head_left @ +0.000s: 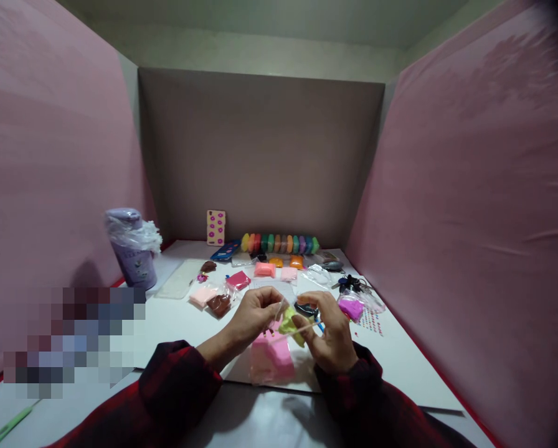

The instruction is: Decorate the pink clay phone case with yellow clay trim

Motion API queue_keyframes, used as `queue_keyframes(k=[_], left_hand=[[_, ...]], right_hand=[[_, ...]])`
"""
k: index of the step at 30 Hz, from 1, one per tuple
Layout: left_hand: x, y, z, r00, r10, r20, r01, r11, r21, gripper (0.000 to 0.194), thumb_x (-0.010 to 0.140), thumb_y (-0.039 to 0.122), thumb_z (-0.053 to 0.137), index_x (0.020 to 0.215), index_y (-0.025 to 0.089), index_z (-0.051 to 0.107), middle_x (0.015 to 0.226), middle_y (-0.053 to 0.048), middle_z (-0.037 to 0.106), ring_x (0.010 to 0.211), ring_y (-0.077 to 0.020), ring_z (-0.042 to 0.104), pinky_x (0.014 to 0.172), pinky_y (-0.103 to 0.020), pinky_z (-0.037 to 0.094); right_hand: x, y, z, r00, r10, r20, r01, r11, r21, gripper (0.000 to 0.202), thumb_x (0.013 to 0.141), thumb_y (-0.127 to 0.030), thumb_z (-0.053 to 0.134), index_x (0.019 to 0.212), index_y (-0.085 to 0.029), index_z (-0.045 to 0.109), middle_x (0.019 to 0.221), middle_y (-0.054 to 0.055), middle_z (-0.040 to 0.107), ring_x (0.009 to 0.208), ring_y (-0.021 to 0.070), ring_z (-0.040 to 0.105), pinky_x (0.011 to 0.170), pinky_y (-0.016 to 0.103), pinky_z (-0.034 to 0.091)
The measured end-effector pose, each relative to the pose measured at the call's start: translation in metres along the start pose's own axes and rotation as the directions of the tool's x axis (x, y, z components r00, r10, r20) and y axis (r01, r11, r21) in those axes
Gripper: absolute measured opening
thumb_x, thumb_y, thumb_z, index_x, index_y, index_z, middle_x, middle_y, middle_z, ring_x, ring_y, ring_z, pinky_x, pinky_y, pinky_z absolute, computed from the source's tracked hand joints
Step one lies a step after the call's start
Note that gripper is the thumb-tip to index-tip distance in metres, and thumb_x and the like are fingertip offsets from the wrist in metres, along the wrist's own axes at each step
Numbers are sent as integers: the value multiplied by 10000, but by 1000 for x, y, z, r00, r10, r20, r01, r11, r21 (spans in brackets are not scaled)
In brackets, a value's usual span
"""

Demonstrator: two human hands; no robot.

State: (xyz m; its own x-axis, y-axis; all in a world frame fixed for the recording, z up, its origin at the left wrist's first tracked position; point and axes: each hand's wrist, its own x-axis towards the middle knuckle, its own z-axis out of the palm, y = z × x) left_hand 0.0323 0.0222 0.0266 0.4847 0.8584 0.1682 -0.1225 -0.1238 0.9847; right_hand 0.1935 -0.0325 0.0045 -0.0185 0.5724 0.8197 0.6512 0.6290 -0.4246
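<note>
On the flat white rectangular board [400, 354] | soft pink plastic-wrapped packet [274, 364] lay beneath | right hand [328, 336] pinched yellow-green clay-like lump [287, 321] mid-air between hands, seemingly steadying it | left hand [259, 311] pinched crinkled clear film [279, 311], likely for control

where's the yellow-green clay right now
In the head view, the yellow-green clay is at lower middle, between the left hand and right hand, just above the pink packet in the picture.

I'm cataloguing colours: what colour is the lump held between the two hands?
The lump is yellow-green; the head view shows it best.
</note>
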Motion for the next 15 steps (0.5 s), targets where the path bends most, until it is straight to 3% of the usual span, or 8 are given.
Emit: queue_keyframes(k=[4,6,9,11,15], left_hand=[[1,-1,-4,997,70,-31,-70,997,-6,255,661,344,720,679,121,597,608,11,549,505,-72,477,454,-174,364],[1,0,-7,997,70,-17,-70,998,-4,260,691,363,700,706,124,599,580,27,519,460,-61,446,412,-167,325],[-1,2,-11,998,60,-9,-60,998,11,302,784,426,597,774,124,597,519,56,440,395,-42,359,367,-160,245],[-2,2,-13,998,62,-9,-62,998,27,330,804,449,565,827,121,598,557,41,474,417,-45,375,374,-160,256],[-2,0,-12,1000,29,-5,-28,997,72,304,695,394,695,762,118,586,639,11,546,485,-66,468,406,-163,330]], right_hand=[[-2,8,6,954,149,261,-181,978,106,217,804,-365,583,918,-181,585,804,47,603,717,189,540,630,301,420],[-5,13,11,920,213,328,-287,938,193,198,811,-374,577,860,-182,570,731,15,572,636,151,510,578,265,401],[-9,20,16,890,338,307,-425,859,287,240,788,-411,608,777,-187,522,646,-23,503,553,116,454,506,230,352],[-11,24,18,870,404,282,-485,805,343,273,778,-436,619,770,-191,499,613,-36,478,526,107,435,482,222,332],[-12,27,18,861,429,272,-505,783,364,282,767,-437,636,776,-191,500,625,-32,479,530,106,437,477,218,328]])
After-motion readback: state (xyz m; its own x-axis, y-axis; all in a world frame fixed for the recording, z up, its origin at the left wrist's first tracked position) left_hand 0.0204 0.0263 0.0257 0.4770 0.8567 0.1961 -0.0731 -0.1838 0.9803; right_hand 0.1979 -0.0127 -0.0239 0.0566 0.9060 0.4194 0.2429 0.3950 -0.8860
